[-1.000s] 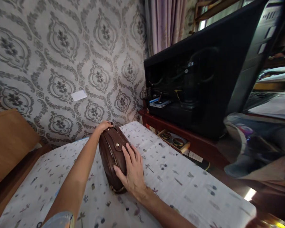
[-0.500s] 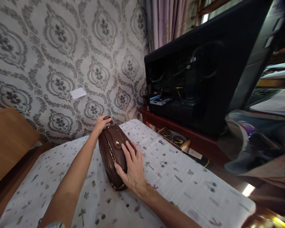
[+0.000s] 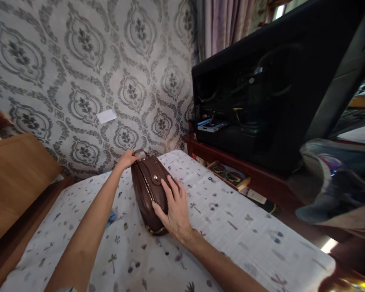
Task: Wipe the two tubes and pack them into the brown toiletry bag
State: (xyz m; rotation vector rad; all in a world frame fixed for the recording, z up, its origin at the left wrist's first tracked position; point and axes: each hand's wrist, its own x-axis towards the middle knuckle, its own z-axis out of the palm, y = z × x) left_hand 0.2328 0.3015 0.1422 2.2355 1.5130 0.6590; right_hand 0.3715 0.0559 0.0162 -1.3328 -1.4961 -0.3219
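Note:
A brown leather handbag (image 3: 154,194) with a metal snap and gold-toned zipper stands on the patterned white sheet, its long side running away from me. My left hand (image 3: 127,159) is closed at the bag's far end, beside the raised handle loop (image 3: 140,152); its fingertips are partly hidden, so I cannot tell whether they grip a zipper pull or the leather. Over the near end lies my right hand (image 3: 174,209), fingers spread on the top and right side, thumb by the zipper. The bag's inside does not show.
A small blue item (image 3: 111,218) lies by my left forearm. Wooden board (image 3: 21,174) stands at left, patterned wall behind. On the right are a large dark glass-fronted case (image 3: 246,93), an open drawer (image 3: 231,175) holding round items, and a grey fabric thing (image 3: 319,182).
My view has shifted slightly, so the scene sits further right. The handle loop stands up more beside my left hand. A blue item shows by my left forearm. My right hand stays on the bag.

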